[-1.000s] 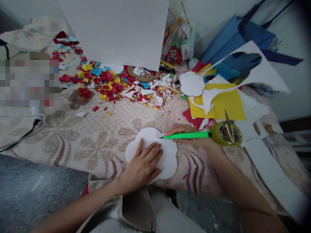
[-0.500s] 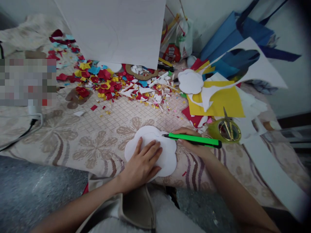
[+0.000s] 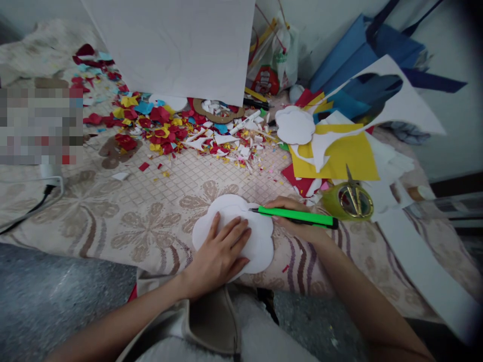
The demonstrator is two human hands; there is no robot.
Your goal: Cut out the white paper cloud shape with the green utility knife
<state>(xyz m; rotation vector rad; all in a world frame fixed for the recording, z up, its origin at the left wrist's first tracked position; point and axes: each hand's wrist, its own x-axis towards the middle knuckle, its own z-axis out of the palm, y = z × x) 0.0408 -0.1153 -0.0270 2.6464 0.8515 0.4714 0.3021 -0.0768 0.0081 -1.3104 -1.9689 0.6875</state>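
A white flower-shaped foam or card piece [image 3: 260, 246] lies at the front edge of the cloth-covered table, with a faint curved line inside its rim. My left hand [image 3: 222, 246] rests flat on it, fingers spread, pressing it down. My right hand [image 3: 292, 216] grips a bright green utility knife [image 3: 302, 216]. The knife's dark tip touches or nearly touches the piece near its upper right edge; whether the blade is sunk in cannot be told.
Coloured paper scraps [image 3: 162, 125] litter the back of the table below a large white board [image 3: 173, 45]. At right are yellow paper [image 3: 339, 156], a second white flower shape [image 3: 295, 124], scissors [image 3: 353, 196] on a tape roll, and a white strip [image 3: 418, 266]. A blue bag [image 3: 343, 55] stands behind.
The knife's rear end has shifted slightly left, and its tip moved a little left along the piece. My left hand stays in place on the white shape.
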